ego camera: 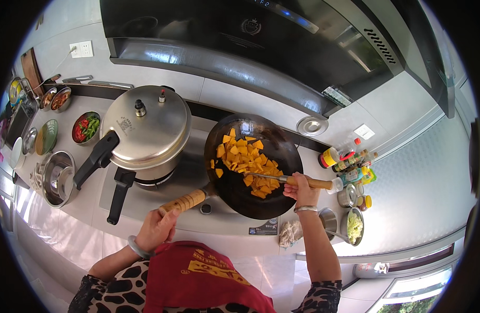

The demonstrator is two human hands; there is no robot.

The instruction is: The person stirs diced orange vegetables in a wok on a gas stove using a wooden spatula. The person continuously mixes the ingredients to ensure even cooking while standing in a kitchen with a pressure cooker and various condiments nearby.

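A dark wok (240, 207) sits on the right side of the gas stove, with many orange chunks, apparently pumpkin (243, 152), inside it. My left hand (157, 231) grips the wok's wooden handle (185, 202) near its end. In my right hand (302, 190) is the wooden handle of a metal spatula (279, 178), whose blade end lies among the chunks and is partly hidden by them. Left of the wok, a large steel pressure cooker (146, 129) stands on the other burner with its lid on.
A bowl of cut red and green peppers (86, 127), a steel basin (59, 180) and a green plate (46, 137) stand left. Condiment bottles (351, 160), a bowl of chopped pale green vegetable (354, 227) and a crumpled cloth (290, 233) are right. The range hood (224, 70) overhangs the stove.
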